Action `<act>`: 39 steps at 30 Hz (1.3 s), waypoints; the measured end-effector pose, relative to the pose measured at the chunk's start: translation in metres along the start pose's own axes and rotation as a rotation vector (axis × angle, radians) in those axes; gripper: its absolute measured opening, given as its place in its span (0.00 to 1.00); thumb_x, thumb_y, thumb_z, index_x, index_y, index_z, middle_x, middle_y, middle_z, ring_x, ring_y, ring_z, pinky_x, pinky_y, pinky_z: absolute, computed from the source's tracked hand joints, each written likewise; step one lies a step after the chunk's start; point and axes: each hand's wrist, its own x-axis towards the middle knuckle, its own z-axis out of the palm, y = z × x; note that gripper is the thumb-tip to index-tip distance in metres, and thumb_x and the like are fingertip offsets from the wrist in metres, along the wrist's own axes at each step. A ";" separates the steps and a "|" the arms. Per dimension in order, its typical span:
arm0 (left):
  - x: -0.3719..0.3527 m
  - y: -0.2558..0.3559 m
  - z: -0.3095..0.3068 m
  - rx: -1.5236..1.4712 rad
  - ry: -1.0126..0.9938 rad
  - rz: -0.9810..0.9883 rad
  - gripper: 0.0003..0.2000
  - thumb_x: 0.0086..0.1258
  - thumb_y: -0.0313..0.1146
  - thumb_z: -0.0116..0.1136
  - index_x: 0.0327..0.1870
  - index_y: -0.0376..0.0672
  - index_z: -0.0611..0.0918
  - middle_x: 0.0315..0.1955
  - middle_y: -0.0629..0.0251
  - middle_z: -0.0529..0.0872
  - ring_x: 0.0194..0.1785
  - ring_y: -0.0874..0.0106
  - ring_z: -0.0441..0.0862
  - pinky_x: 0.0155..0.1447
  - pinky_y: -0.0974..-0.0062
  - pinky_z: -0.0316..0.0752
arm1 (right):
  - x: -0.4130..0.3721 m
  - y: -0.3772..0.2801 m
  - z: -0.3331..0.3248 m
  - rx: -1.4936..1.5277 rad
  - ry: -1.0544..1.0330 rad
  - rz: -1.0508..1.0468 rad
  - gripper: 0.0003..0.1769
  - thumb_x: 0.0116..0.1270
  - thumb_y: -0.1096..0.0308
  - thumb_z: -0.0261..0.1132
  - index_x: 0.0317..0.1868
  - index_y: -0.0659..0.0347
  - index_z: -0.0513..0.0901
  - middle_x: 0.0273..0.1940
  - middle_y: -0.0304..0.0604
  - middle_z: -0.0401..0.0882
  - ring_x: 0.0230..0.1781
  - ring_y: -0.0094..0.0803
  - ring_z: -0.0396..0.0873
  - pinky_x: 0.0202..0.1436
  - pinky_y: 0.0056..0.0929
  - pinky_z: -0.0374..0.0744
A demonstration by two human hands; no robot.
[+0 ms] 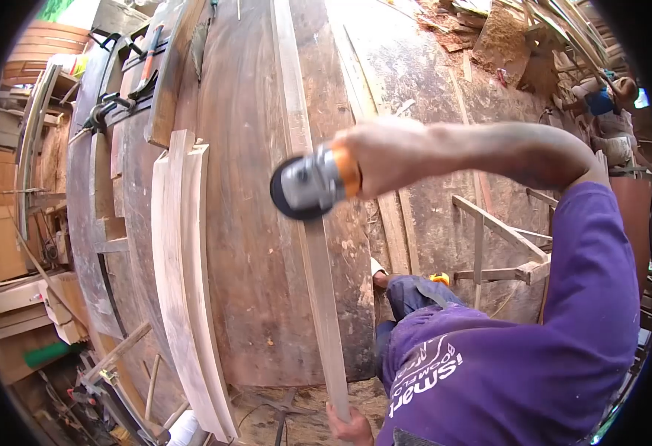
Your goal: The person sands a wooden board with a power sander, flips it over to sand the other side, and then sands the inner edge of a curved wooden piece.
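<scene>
My right hand (385, 156), blurred by motion, is closed round the body of an angle grinder (312, 182) with an orange band, a grey head and a dark disc. The disc overlaps the middle of a long, narrow wooden strip (322, 297) on the brown wooden worktop (259, 312). Near the bottom edge, my left hand (352, 427) grips the near end of that strip, thumb on one side. Left of the strip lies a bundle of pale wooden pieces (181, 275).
Bar clamps (121, 100) sit on boards at the upper left. Scrap wood (508, 41) is heaped at the upper right, with another person (601, 100) near it. A wooden frame (504, 238) stands beside my legs. Sawdust covers the ground under the worktop's end.
</scene>
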 end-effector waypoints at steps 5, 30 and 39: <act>0.000 0.002 -0.001 -0.008 0.004 -0.016 0.35 0.59 0.38 0.69 0.68 0.39 0.69 0.59 0.47 0.81 0.57 0.51 0.81 0.59 0.57 0.77 | 0.006 -0.004 -0.011 -0.107 -0.033 0.061 0.16 0.54 0.72 0.69 0.45 0.62 0.84 0.29 0.46 0.85 0.26 0.35 0.83 0.30 0.35 0.84; 0.002 0.007 0.002 -0.070 0.096 0.005 0.24 0.57 0.26 0.65 0.58 0.32 0.79 0.52 0.45 0.85 0.51 0.45 0.84 0.56 0.53 0.78 | 0.055 0.046 -0.062 -0.068 0.369 0.133 0.15 0.43 0.68 0.71 0.33 0.66 0.84 0.24 0.44 0.81 0.22 0.31 0.78 0.26 0.32 0.77; -0.002 -0.006 0.015 -0.075 0.171 0.026 0.29 0.54 0.25 0.67 0.62 0.38 0.79 0.50 0.45 0.86 0.52 0.45 0.83 0.57 0.53 0.76 | -0.014 -0.023 0.041 -0.121 0.061 0.095 0.15 0.50 0.76 0.70 0.41 0.67 0.83 0.29 0.45 0.83 0.25 0.33 0.82 0.27 0.30 0.83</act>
